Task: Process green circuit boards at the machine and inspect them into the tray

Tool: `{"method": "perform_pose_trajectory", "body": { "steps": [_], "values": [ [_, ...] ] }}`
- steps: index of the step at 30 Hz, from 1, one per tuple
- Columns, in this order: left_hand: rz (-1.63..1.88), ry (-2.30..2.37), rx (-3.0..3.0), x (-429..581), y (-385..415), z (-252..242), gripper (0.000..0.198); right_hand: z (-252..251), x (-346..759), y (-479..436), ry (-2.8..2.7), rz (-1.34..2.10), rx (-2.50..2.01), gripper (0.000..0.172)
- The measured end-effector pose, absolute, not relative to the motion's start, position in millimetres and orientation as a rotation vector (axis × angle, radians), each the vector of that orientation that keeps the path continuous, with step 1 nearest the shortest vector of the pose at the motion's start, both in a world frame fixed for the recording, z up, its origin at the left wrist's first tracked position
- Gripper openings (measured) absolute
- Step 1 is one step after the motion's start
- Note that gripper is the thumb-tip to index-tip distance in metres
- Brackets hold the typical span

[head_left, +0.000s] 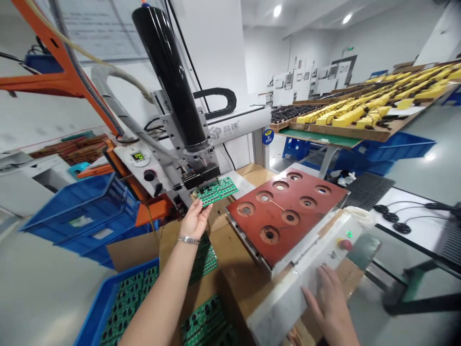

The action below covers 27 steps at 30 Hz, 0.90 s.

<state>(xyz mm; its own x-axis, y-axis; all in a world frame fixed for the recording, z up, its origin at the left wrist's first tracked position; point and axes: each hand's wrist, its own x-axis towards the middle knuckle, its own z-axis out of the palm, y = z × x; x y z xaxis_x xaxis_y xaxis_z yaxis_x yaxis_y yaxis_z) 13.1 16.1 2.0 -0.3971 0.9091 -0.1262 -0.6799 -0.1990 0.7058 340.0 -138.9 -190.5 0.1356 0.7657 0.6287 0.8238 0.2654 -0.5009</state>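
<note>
- Pinching the green board [218, 191] by its near edge with my left hand [196, 218], thumb and fingers closed on it. It's left of the red plate [288, 199], under the black cylinder [173, 77].
- Right hand [329, 298]: at the white control panel [283, 303], near right of the red plate, fingers loosely spread, nothing gripped. Can't tell if a fingertip is pressing anything.
- Main risk: left fingers near the black bar [200, 177], left of the red plate. If that comes down while I'm holding on, pinch hazard (can't tell from here if it's live or parked).
- One-edge grip, so the board could tilt; a knock on the bar might scrape parts or twist it out of my fingers.
- Green-lit button [349, 234] and red knob [345, 244] sit right of the red plate, near my right fingers. A stray touch could start or stop something.
- Stacked boards [206, 319] lie near left of the red plate, by my left forearm. Dropping the elbow or catching the bracelet [189, 239] could shift them.
</note>
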Motion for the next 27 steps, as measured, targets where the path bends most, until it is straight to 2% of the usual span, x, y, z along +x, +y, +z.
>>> {"method": "perform_pose_trajectory", "body": {
  "steps": [27],
  "values": [
    [1.81,0.858,0.373,8.4,13.6,1.1,0.013,-192.7,340.7,-138.2,-1.629,-0.073,-1.496,0.065]
  ]
}}
